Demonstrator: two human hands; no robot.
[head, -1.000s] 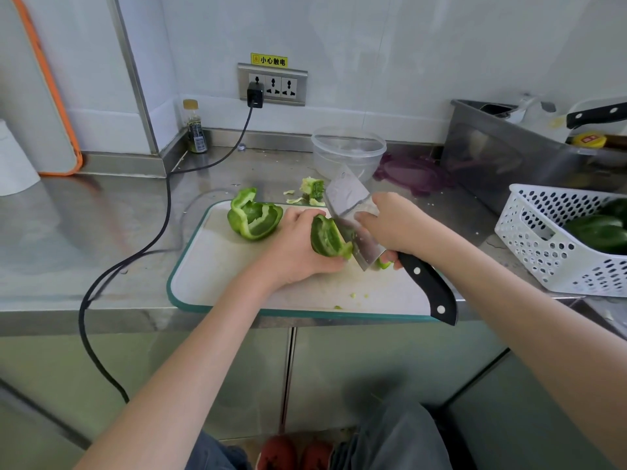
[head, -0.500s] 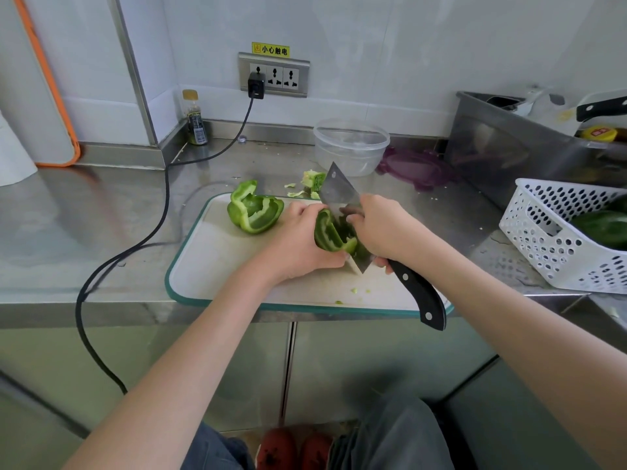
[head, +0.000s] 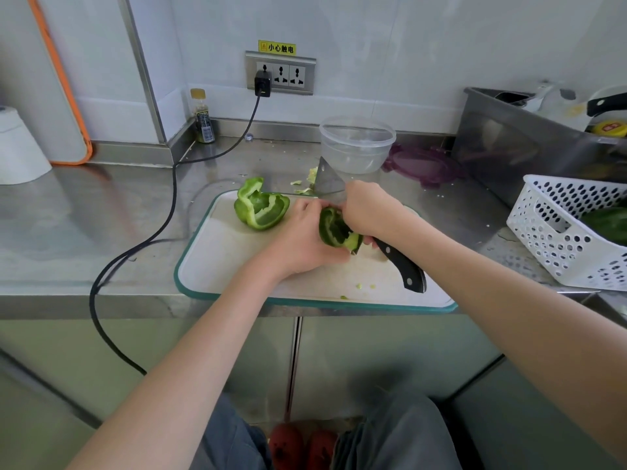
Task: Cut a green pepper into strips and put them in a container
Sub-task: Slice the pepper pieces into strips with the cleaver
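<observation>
On the white cutting board (head: 237, 266) with a teal rim, my left hand (head: 305, 239) holds a dark green pepper piece (head: 334, 228) against the board. My right hand (head: 369, 212) grips a cleaver (head: 330, 184) by its black handle (head: 403, 266), the blade standing against the right side of that piece. A second, hollowed pepper half (head: 261, 208) lies at the board's far left corner. A clear round plastic container (head: 356, 144) stands behind the board, with nothing visible inside.
Pepper scraps (head: 305, 184) lie behind the board. A purple lid (head: 420, 164) lies right of the container. A white perforated basket (head: 570, 232) with whole peppers sits at right, a steel tub (head: 526, 140) behind it. A black cable (head: 169, 205) crosses the steel counter; a small bottle (head: 202, 117) stands at the wall.
The cleaver has come down from a raised tilt onto the pepper piece, and my right hand has closed in against my left hand. The other pepper half has not moved.
</observation>
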